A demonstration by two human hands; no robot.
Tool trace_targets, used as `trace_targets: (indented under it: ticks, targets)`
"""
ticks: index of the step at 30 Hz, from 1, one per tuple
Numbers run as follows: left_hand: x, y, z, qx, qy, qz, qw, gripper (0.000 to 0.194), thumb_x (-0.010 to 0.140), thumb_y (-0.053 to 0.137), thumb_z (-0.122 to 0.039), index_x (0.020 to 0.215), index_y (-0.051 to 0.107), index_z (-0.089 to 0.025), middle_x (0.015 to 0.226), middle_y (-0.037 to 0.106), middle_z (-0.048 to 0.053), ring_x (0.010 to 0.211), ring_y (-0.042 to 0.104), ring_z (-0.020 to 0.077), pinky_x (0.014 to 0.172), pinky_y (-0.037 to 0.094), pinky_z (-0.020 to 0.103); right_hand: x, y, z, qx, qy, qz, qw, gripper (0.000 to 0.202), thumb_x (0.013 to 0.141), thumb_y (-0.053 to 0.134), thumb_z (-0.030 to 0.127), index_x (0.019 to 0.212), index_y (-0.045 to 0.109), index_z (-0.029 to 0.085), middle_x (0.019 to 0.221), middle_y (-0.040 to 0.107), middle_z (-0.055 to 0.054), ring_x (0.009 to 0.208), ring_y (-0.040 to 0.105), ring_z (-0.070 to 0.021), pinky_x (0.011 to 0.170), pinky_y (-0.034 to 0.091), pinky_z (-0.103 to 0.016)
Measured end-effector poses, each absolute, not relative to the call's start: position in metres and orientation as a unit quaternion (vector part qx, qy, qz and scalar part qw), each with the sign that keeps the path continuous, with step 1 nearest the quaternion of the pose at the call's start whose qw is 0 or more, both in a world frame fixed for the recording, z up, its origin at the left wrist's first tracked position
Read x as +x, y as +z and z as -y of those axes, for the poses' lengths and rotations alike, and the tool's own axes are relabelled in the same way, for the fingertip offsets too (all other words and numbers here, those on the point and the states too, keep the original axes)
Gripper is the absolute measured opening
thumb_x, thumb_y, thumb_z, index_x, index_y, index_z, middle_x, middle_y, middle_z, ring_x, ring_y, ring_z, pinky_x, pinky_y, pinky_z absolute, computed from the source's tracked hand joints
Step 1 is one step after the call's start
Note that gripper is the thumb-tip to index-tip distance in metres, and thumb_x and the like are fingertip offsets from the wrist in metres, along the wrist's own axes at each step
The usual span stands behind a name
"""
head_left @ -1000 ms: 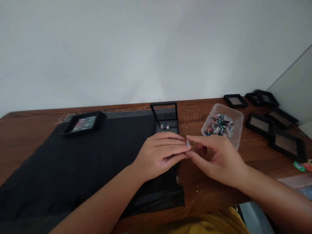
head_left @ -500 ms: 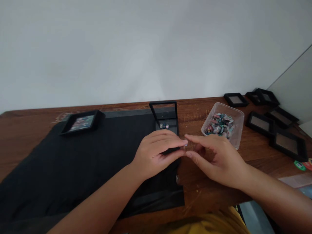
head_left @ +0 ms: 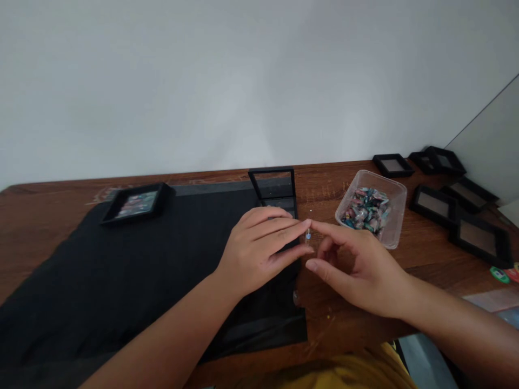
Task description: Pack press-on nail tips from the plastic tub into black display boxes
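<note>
Between the thumb and fingertips of my left hand [head_left: 259, 243] is a small ring-like piece [head_left: 308, 236] with a pale blue spot. My right hand [head_left: 360, 265] meets it from the right: its index fingertip touches the top of the piece, beside my left fingertips. The right thumb stands apart below, and the other fingers curl inward. Just behind my left hand, an open black display case [head_left: 272, 183] stands with its clear lid raised. My hand hides most of the case's inside.
A clear plastic tub [head_left: 395, 216] of small, shiny wrapped pieces [head_left: 367, 208] stands at right. Several black frame cases [head_left: 478, 237] lie beyond it. A filled black case [head_left: 135, 205] rests on the black cloth [head_left: 121, 275] at left. A wall rises behind the wooden table [head_left: 324, 186].
My left fingers have spread and tilted, showing more of the small piece. The right thumb has dropped away while its index finger touches the top. My left hand now hides the items inside the open case.
</note>
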State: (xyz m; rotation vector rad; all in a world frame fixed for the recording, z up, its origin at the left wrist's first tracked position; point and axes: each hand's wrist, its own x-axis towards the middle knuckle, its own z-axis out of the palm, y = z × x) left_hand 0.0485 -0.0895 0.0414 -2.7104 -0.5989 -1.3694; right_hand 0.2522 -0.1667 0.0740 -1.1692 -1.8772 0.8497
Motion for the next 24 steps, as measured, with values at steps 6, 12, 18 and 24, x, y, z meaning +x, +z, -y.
trace_targets:
  ticks: [6, 12, 18, 24]
  targets:
    - [0.048, 0.043, 0.091, -0.87, -0.447, 0.205, 0.019, 0.025, 0.09, 0.078, -0.033, 0.112, 0.072, -0.021, 0.092, 0.079, 0.004, 0.089, 0.072, 0.0203, 0.081, 0.06, 0.035, 0.252, 0.069, 0.169, -0.447, 0.345, 0.731, 0.384, 0.057, 0.096, 0.061, 0.027, 0.149, 0.047, 0.01, 0.083, 0.072, -0.001, 0.067, 0.066, -0.0145, 0.064, 0.055, -0.03]
    - [0.035, 0.039, 0.07, -0.838, -0.454, 0.302, -0.038, 0.024, 0.09, 0.077, -0.038, 0.109, 0.074, -0.025, 0.083, 0.074, 0.0, 0.078, 0.065, 0.0177, 0.079, 0.055, 0.035, 0.255, 0.068, 0.17, -0.461, 0.209, 0.777, 0.373, 0.054, 0.098, 0.06, 0.026, 0.148, 0.045, 0.014, 0.087, 0.072, -0.001, 0.073, 0.065, -0.016, 0.073, 0.054, -0.034]
    - [0.023, 0.015, 0.044, -0.807, -0.381, 0.444, -0.083, 0.028, 0.089, 0.073, -0.051, 0.101, 0.079, -0.027, 0.068, 0.055, -0.003, 0.068, 0.053, 0.0163, 0.067, 0.046, 0.03, 0.256, 0.073, 0.172, -0.45, 0.162, 0.802, 0.357, 0.045, 0.099, 0.059, 0.026, 0.141, 0.051, 0.013, 0.088, 0.074, -0.002, 0.077, 0.069, -0.0165, 0.076, 0.053, -0.033]
    - [0.036, 0.004, 0.041, -0.821, -0.369, 0.43, -0.073, 0.03, 0.092, 0.07, -0.051, 0.104, 0.078, -0.025, 0.07, 0.059, -0.001, 0.071, 0.054, 0.0188, 0.069, 0.045, 0.032, 0.255, 0.076, 0.173, -0.45, 0.165, 0.809, 0.341, 0.037, 0.1, 0.058, 0.027, 0.135, 0.058, 0.013, 0.084, 0.075, -0.001, 0.074, 0.07, -0.0167, 0.074, 0.051, -0.032]
